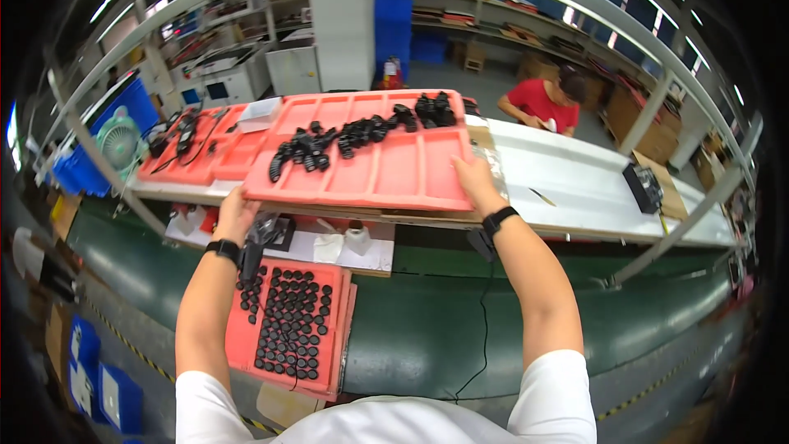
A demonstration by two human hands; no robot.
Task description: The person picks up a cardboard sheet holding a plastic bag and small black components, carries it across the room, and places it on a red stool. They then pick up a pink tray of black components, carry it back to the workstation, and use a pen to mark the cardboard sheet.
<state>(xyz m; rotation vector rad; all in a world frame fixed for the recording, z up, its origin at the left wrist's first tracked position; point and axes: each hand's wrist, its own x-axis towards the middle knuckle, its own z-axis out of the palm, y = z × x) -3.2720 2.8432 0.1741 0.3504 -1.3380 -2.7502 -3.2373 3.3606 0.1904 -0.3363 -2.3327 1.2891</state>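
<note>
Both my hands grip a large salmon-pink compartment tray (411, 168) above the bench shelf. At its near left corner is my left hand (237, 212), fingers closed on the edge. My right hand (477, 181) grasps the right edge, its fingers partly hidden by the tray. Small black parts (362, 133), too small to name, lie heaped in a band across the far compartments; the near ones on the right are bare. Black bands circle both my wrists. Below my left forearm, another pink tray (337, 337) carries many round black caps (292, 321) in rows.
Left of the held tray are a pink tray with black cables (187, 133) and a green fan (119, 141). A white shelf (559, 160) runs right to a black device (643, 187). A co-worker in red (546, 103) sits beyond it. The green bench (411, 337) lies below; metal posts frame the station.
</note>
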